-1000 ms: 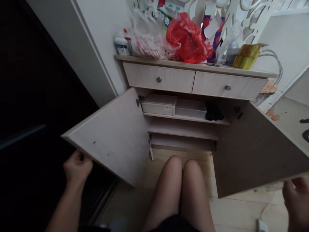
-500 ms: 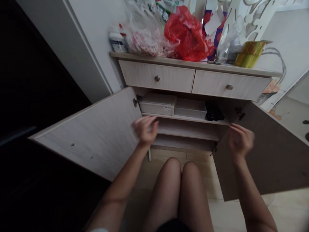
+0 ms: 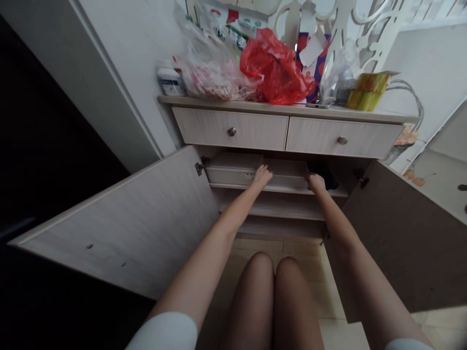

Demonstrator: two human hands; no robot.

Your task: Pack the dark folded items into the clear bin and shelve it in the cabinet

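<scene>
A translucent plastic box (image 3: 288, 176) lies on the upper shelf of the open cabinet. My left hand (image 3: 262, 177) is at its front left corner, fingers bent over the edge. At the box's right end, my right hand (image 3: 315, 183) is closed on the side, with the fingertips partly hidden. Left of it sits a lidded pale box (image 3: 228, 171) with a small label on its front. Something black (image 3: 328, 176) rests on the shelf, partly behind my right hand.
The left door (image 3: 127, 221) and right door (image 3: 404, 238) both stand swung outward. Two closed drawers (image 3: 233, 131) run above the shelves. On the cabinet top are a red plastic bag (image 3: 275, 68), a clear bag (image 3: 215, 73), a white bottle (image 3: 170, 81) and a yellow packet (image 3: 368, 92).
Both hands have moved forward and inward, from in front of the doors to the two ends of the translucent box. The view has tilted slightly, so the cabinet sits lower.
</scene>
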